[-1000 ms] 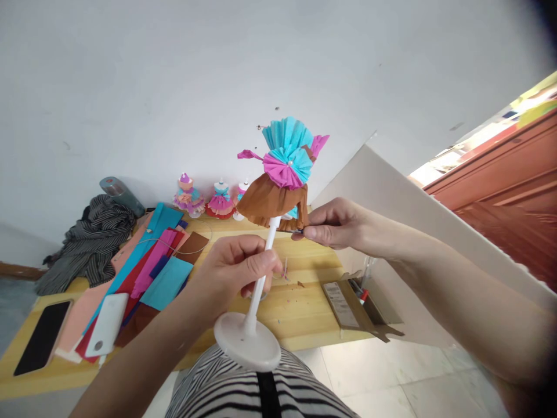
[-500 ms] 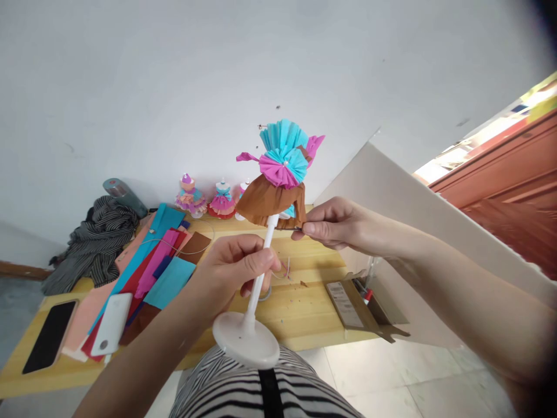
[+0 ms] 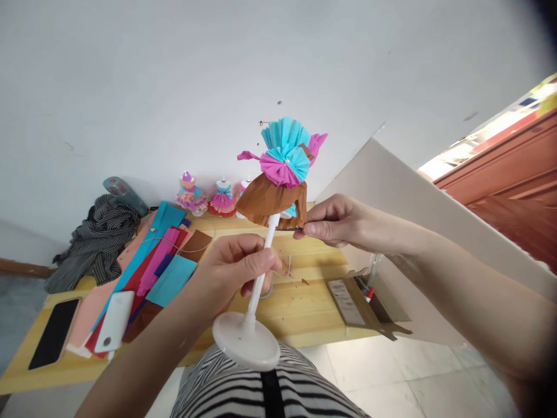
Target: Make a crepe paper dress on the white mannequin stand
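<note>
My left hand (image 3: 243, 264) is closed around the white post of a small dress-form stand (image 3: 246, 342), which leans a little, its round base toward me. A paper dress covers its top: a brown crepe paper skirt (image 3: 270, 200), a pink and blue pleated rosette (image 3: 285, 164) with a pearl bead, and a blue fan-shaped piece (image 3: 286, 133) above. Pink paper ends stick out at both sides. My right hand (image 3: 328, 220) pinches the lower right edge of the brown skirt between thumb and fingers.
Finished miniature dresses (image 3: 223, 197) stand along the wall. Coloured crepe paper sheets (image 3: 172, 278), a white power bank (image 3: 114, 322) and a phone (image 3: 54, 334) lie left. An open cardboard box (image 3: 354, 302) sits right, by a white board (image 3: 374, 186). Striped cloth (image 3: 98, 238) lies far left.
The view has shifted very slightly. Both hands keep their holds on the stand and the brown skirt edge, with almost no visible movement.
</note>
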Demonstrator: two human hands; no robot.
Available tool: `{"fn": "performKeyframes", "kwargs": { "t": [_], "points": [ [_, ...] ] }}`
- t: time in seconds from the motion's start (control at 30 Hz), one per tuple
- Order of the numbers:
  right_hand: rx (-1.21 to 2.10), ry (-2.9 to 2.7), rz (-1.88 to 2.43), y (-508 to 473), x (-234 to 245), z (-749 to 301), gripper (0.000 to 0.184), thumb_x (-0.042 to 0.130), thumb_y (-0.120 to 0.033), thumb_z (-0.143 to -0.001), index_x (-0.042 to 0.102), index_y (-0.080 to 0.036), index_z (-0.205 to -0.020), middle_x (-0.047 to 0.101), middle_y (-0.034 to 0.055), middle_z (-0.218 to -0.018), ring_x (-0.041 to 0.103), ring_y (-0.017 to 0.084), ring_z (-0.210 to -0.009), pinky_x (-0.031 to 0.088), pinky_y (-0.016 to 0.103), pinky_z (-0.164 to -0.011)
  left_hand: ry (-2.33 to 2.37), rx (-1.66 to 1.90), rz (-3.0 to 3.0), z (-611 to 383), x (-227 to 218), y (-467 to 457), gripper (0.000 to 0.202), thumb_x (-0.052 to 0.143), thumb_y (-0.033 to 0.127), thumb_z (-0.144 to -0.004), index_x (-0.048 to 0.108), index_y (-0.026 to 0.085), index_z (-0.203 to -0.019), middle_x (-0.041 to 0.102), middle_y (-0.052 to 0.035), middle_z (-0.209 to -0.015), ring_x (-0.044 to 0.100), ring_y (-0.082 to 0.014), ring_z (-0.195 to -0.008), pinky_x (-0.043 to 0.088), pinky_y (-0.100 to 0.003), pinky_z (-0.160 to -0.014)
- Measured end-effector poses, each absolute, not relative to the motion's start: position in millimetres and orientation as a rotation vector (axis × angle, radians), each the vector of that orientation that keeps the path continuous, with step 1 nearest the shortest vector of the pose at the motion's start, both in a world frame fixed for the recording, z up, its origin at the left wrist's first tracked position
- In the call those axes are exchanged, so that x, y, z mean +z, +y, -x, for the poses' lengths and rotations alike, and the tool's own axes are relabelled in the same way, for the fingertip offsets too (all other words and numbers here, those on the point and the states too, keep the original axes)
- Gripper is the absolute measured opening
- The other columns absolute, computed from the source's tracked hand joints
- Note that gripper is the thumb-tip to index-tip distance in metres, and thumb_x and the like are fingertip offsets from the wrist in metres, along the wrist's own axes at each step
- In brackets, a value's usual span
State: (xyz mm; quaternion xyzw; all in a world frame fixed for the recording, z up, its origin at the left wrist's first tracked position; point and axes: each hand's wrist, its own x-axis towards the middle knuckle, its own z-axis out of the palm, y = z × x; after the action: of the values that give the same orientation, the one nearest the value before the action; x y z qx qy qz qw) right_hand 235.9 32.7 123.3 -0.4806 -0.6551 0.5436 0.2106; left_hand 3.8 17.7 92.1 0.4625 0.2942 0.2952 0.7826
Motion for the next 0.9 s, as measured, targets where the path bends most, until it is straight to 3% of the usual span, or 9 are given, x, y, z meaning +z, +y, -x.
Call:
{"fn": "performKeyframes", "kwargs": {
  "t": [0.63, 0.9],
  "points": [
    [1.506, -1.806, 1.488, 27, 114, -237, 0.045, 0.07, -0.054, -0.074, 0.072, -0.009, -0.078, 0.032, -0.0069, -0.051, 0.024, 0.005, -0.046, 0.015, 0.024, -0.041, 0.633, 0.67, -0.958, -6, 93, 17, 0.028, 0.068, 0.042, -0.075, 0.064, 0.015, -0.066, 0.051, 0.0024, -0.047, 0.037, -0.0059, -0.042, 0.023, -0.021, -0.042],
    [1.485, -1.729, 1.405, 18, 110, -241, 0.046, 0.065, -0.054, -0.08, 0.071, -0.009, -0.082, 0.031, -0.0073, -0.05, 0.022, 0.005, -0.045, 0.013, 0.024, -0.04, 0.625, 0.685, -0.903, -9, 93, 15, 0.028, 0.068, 0.043, -0.075, 0.064, 0.015, -0.069, 0.049, 0.0033, -0.049, 0.034, -0.0054, -0.042, 0.023, -0.02, -0.041]
  ]
}}
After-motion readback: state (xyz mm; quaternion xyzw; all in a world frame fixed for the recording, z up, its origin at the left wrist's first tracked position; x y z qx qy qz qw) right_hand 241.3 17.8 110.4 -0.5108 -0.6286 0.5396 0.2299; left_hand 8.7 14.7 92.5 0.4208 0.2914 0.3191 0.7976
